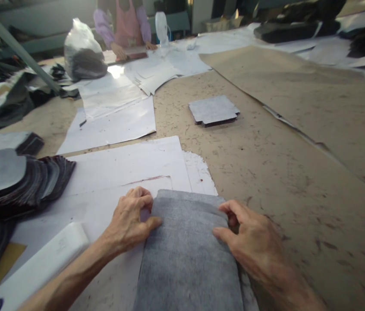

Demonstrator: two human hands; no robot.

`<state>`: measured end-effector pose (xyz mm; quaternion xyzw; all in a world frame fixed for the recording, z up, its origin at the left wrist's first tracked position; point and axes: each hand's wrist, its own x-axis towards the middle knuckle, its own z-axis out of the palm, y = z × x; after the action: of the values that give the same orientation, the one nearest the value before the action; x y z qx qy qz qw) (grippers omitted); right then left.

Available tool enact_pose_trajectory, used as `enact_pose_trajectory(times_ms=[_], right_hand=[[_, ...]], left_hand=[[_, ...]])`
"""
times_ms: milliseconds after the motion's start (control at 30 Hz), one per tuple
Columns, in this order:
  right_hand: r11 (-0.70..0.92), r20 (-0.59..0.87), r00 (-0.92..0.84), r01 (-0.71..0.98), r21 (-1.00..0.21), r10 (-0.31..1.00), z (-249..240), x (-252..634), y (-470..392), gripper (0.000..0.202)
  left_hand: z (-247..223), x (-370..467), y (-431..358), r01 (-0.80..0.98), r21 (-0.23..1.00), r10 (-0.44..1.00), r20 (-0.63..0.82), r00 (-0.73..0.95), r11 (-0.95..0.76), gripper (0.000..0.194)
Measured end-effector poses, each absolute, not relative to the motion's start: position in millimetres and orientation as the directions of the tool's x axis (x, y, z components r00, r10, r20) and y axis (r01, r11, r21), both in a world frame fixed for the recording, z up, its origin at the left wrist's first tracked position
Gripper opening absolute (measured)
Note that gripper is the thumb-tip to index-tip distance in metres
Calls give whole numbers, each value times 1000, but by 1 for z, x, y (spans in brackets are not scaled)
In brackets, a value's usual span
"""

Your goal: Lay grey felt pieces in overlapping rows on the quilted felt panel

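Observation:
A long grey piece of fabric-like sheet (189,250) lies in front of me, running off the bottom of the view. My left hand (133,216) is at its upper left edge, thumb on the surface and fingers curled. On the opposite edge, my right hand (247,233) grips the piece between thumb and fingers near the upper right corner. The top of the piece is slightly creased between the hands. Beneath it are white paper sheets (130,164). Whether the grey piece is one layer or several, I cannot tell.
At left are a stack of dark, grey-topped cut pieces (40,181) and a long white block (46,263). A small notched stack (214,109) sits ahead. Farther back are a filled plastic bag (83,52), brown paper (292,86) and a person in a pink apron (127,26).

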<state>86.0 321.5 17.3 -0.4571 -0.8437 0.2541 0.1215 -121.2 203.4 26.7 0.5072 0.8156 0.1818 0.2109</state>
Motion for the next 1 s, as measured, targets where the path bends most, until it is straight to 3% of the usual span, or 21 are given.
enact_pose_trajectory(times_ms=[133, 400, 833, 1000], right_hand=[[395, 16, -459, 744, -540, 888, 12, 93, 308, 22], [403, 126, -399, 756, -516, 908, 6, 90, 301, 35], [417, 120, -420, 747, -518, 900, 7, 88, 303, 29], [427, 127, -417, 785, -448, 900, 5, 89, 299, 27]], left_hand=[[21, -119, 194, 695, 570, 886, -144, -441, 438, 24], [21, -116, 199, 670, 575, 864, -141, -484, 470, 27], [19, -113, 203, 665, 553, 842, -137, -522, 502, 21], [19, -107, 202, 722, 476, 846, -96, -524, 502, 20]])
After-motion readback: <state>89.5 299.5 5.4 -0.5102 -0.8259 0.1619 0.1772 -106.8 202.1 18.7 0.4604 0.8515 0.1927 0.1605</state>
